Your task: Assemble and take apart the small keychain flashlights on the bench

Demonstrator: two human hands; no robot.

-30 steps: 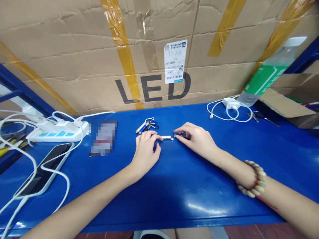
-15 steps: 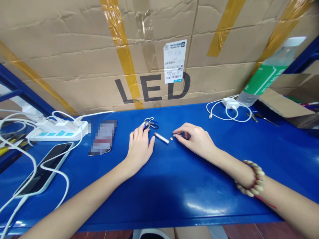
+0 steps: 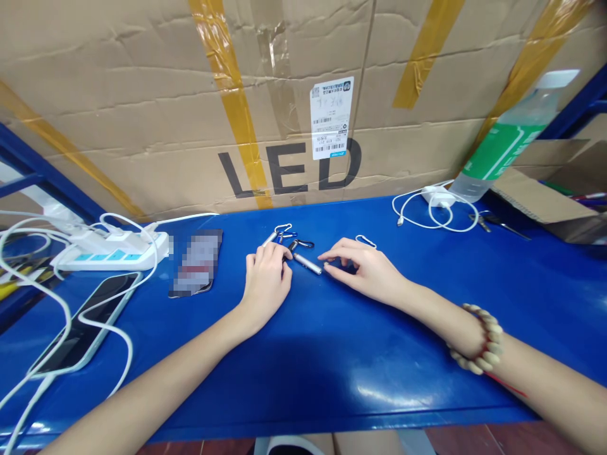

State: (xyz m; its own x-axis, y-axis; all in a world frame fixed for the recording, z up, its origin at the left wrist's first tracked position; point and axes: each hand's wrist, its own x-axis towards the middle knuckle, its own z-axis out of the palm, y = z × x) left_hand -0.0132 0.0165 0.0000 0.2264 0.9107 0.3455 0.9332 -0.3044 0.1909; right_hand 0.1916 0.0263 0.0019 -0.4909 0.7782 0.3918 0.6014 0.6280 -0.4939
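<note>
My left hand [image 3: 266,278] rests palm down with its fingers over several small key-chain lights, whose bodies it partly hides. A blue carabiner clip [image 3: 287,235] and a black carabiner clip [image 3: 304,244] stick out past the fingertips. Just right of the thumb lies a silver tube-shaped light [image 3: 308,263], apart from the hand. My right hand [image 3: 363,265] has thumb and index finger curled together close to the tube's right end. A tiny silver button cell [image 3: 326,266] shows at the thumb tip, mostly covered. Behind the right knuckles a white carabiner clip [image 3: 366,241] is visible.
A power strip [image 3: 114,253] with white cables and two phones, one a pale-cased phone [image 3: 88,322], occupy the left. A cardboard box [image 3: 165,114] stands at the back. Toward the right are a charger cable [image 3: 441,208], a bottle [image 3: 507,145] and an open carton [image 3: 540,202].
The black clip has shifted right beneath my left fingers. My right hand has moved slightly left over the button cells, and a white clip now shows behind it.
</note>
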